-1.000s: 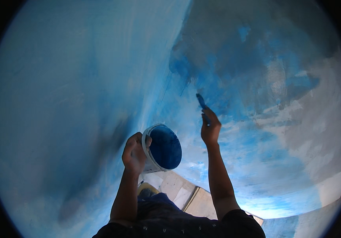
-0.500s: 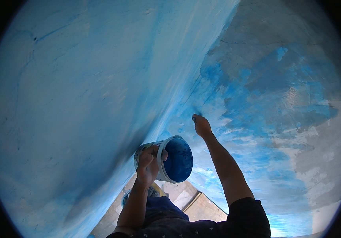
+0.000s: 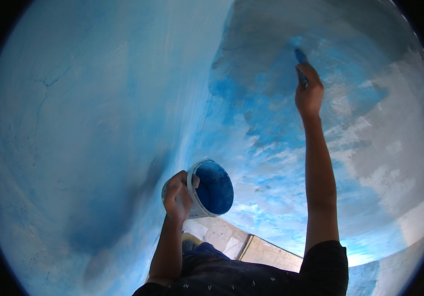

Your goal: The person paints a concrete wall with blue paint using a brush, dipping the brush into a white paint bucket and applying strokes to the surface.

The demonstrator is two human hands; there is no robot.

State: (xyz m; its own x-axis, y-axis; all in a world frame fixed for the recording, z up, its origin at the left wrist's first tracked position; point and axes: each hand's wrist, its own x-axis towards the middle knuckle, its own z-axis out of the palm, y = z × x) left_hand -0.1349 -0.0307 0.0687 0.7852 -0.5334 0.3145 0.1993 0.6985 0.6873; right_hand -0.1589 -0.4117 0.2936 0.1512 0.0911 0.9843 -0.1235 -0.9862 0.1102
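My left hand [image 3: 178,194] grips a white paint bucket [image 3: 190,213] by its rim, tilted so that its blue-coated inside shows. Raised high with the arm stretched out, my right hand [image 3: 310,89] is closed around a paintbrush [image 3: 300,56] whose bristles are blue. The brush tip touches, or is very close to, the right-hand wall [image 3: 281,123], where uneven blue strokes lie over grey. How much paint the bucket holds cannot be made out.
A pale blue wall [image 3: 98,89] rises close on my left and meets the right wall in a corner. Bare grey patches [image 3: 379,182] lie further right. Below are a light floor [image 3: 212,232] and a wooden board [image 3: 266,251].
My right hand has gone up and to the right with the brush, and its arm is straighter. The bucket in my left hand has shifted slightly up and left. The view has turned somewhat.
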